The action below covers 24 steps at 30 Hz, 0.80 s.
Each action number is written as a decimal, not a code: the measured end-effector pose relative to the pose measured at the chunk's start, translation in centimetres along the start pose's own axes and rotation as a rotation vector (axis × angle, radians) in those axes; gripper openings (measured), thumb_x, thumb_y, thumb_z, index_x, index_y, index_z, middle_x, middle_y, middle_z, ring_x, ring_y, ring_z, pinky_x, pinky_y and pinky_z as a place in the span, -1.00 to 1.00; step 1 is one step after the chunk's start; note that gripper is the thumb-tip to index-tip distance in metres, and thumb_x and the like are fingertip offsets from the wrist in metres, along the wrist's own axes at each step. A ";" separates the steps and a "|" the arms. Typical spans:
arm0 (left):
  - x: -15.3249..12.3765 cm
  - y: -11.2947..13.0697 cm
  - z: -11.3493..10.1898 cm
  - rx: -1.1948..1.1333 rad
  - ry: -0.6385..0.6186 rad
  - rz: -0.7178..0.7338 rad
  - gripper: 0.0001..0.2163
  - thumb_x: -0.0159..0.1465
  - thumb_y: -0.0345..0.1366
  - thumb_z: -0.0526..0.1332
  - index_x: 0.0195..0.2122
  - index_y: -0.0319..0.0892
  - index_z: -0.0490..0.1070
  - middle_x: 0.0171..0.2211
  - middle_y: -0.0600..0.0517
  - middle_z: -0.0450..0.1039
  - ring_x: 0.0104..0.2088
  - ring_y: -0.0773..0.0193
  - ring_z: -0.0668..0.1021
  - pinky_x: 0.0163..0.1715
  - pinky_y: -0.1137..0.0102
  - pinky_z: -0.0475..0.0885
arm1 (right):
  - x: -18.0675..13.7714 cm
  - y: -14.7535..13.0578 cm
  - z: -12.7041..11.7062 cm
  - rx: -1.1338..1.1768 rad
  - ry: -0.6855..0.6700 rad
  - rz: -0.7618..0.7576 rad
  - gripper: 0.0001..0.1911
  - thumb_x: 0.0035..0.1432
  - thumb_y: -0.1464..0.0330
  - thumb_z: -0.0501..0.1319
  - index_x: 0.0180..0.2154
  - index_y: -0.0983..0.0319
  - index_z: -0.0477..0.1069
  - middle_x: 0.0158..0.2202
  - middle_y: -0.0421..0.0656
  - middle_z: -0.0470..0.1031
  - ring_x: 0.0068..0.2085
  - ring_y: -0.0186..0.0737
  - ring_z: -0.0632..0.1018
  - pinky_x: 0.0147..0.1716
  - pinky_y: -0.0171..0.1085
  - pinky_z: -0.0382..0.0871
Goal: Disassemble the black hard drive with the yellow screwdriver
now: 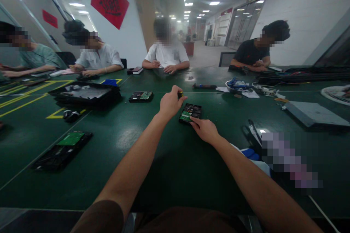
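Note:
A small black hard drive [191, 111] with a green circuit board lies on the dark green table [153, 160] in front of me. My left hand [171, 102] is closed around a screwdriver with a yellow-and-black handle [180, 94], held upright over the drive's left side. My right hand [204, 129] rests on the table at the drive's near right corner. Its forefinger touches the drive's edge and the other fingers are curled.
A second hard drive [141, 96] lies further left. A black tray of parts [84, 94] and a dismantled board [64, 149] sit at left. Another screwdriver [203, 86], a bowl [235, 85], cables and a grey panel [314, 113] lie to the right. Several people sit around the table's far side.

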<state>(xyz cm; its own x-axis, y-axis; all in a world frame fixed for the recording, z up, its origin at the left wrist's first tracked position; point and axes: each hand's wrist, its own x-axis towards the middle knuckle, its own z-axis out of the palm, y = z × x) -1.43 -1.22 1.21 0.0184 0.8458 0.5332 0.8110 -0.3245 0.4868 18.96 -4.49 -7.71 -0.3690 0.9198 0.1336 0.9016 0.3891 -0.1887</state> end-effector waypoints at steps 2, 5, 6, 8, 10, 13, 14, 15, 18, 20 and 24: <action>0.0 -0.1 0.1 -0.049 0.017 0.001 -0.69 0.31 -0.18 0.33 0.02 -0.08 0.34 -0.08 -0.10 0.60 -0.18 0.08 0.64 -0.11 0.23 0.47 | 0.0 0.0 0.0 -0.001 -0.002 -0.003 -0.47 0.47 0.03 -0.08 0.33 -0.03 0.29 0.03 -0.08 0.61 -0.04 -0.02 0.62 -0.07 -0.14 0.44; 0.1 -0.4 0.2 -0.109 0.028 0.035 -0.70 0.31 -0.24 0.32 0.03 -0.07 0.33 -0.05 -0.09 0.59 -0.16 0.09 0.63 -0.10 0.24 0.47 | 0.1 0.0 0.0 -0.004 -0.007 -0.005 -0.48 0.47 0.03 -0.09 0.33 -0.04 0.28 0.02 -0.08 0.61 -0.05 -0.02 0.62 -0.09 -0.14 0.44; 0.1 -0.6 0.2 -0.114 0.024 0.046 -0.70 0.31 -0.26 0.31 0.04 -0.07 0.35 -0.06 -0.08 0.59 -0.16 0.10 0.63 -0.09 0.23 0.47 | 0.1 0.1 0.0 -0.004 -0.009 -0.005 -0.48 0.47 0.03 -0.09 0.33 -0.05 0.28 0.02 -0.08 0.61 -0.05 -0.03 0.62 -0.10 -0.15 0.44; 0.3 -0.9 0.2 -0.105 0.012 0.076 -0.74 0.32 -0.28 0.30 0.03 -0.07 0.40 -0.09 -0.07 0.59 -0.15 0.10 0.62 -0.07 0.23 0.47 | 0.1 0.1 0.0 -0.003 -0.007 -0.006 -0.47 0.47 0.02 -0.09 0.33 -0.05 0.28 0.01 -0.08 0.62 -0.07 -0.03 0.62 -0.11 -0.15 0.44; 0.4 -1.2 0.1 -0.093 0.013 0.132 -0.76 0.32 -0.30 0.28 0.01 -0.08 0.47 -0.08 -0.07 0.57 -0.11 0.11 0.60 -0.04 0.24 0.47 | 0.1 0.1 0.1 -0.004 0.004 -0.011 -0.48 0.47 0.03 -0.08 0.33 -0.04 0.28 0.00 -0.09 0.62 -0.07 -0.03 0.63 -0.13 -0.16 0.44; 0.6 -1.4 0.0 -0.065 0.048 0.196 -0.73 0.32 -0.36 0.25 0.03 -0.08 0.53 -0.01 -0.08 0.51 -0.02 0.12 0.56 -0.01 0.27 0.47 | 0.1 0.1 0.1 -0.011 0.006 -0.011 -0.48 0.47 0.03 -0.08 0.33 -0.05 0.28 -0.01 -0.09 0.62 -0.08 -0.03 0.63 -0.13 -0.16 0.44; 0.6 -1.4 0.0 -0.049 0.053 0.201 -0.71 0.32 -0.39 0.24 0.05 -0.07 0.54 0.00 -0.08 0.50 0.00 0.12 0.55 0.01 0.27 0.47 | 0.1 0.1 0.1 -0.013 0.002 -0.010 -0.48 0.47 0.03 -0.09 0.34 -0.05 0.27 0.00 -0.09 0.62 -0.08 -0.04 0.63 -0.13 -0.16 0.44; 0.6 -1.4 0.0 -0.033 0.051 0.199 -0.69 0.33 -0.41 0.21 0.07 -0.06 0.53 0.01 -0.08 0.50 0.01 0.12 0.55 0.03 0.27 0.46 | 0.1 0.1 0.1 -0.013 -0.002 -0.008 -0.47 0.47 0.02 -0.09 0.34 -0.05 0.26 0.00 -0.09 0.62 -0.08 -0.04 0.63 -0.12 -0.16 0.44; 0.7 -1.3 0.1 -0.013 0.018 0.203 -0.64 0.35 -0.47 0.15 0.13 -0.08 0.50 0.06 -0.09 0.52 0.07 0.10 0.54 0.11 0.24 0.42 | 0.1 0.1 0.0 -0.010 -0.009 -0.005 -0.47 0.47 0.02 -0.09 0.34 -0.05 0.26 0.01 -0.09 0.62 -0.07 -0.04 0.62 -0.11 -0.16 0.44; 0.6 -1.2 0.1 -0.022 0.005 0.196 -0.66 0.35 -0.45 0.15 0.12 -0.11 0.48 0.08 -0.11 0.53 0.09 0.07 0.55 0.11 0.21 0.42 | 0.0 0.1 0.0 -0.006 -0.011 -0.001 -0.46 0.47 0.02 -0.09 0.34 -0.03 0.26 0.02 -0.08 0.62 -0.05 -0.04 0.62 -0.09 -0.15 0.44; 0.5 -0.9 0.0 -0.040 0.012 0.129 -0.75 0.36 -0.32 0.23 0.06 -0.12 0.46 -0.07 -0.13 0.61 -0.07 0.02 0.62 -0.03 0.18 0.46 | 0.0 -0.1 -0.1 0.001 -0.016 0.006 -0.46 0.47 0.02 -0.09 0.34 -0.02 0.27 0.03 -0.07 0.61 -0.04 -0.03 0.62 -0.06 -0.14 0.44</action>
<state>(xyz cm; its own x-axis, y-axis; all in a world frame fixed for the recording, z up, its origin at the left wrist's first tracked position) -2.18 -0.50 1.04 0.1139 0.7912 0.6009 0.7785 -0.4468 0.4408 18.93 -4.53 -7.56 -0.3672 0.9228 0.1165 0.9037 0.3836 -0.1902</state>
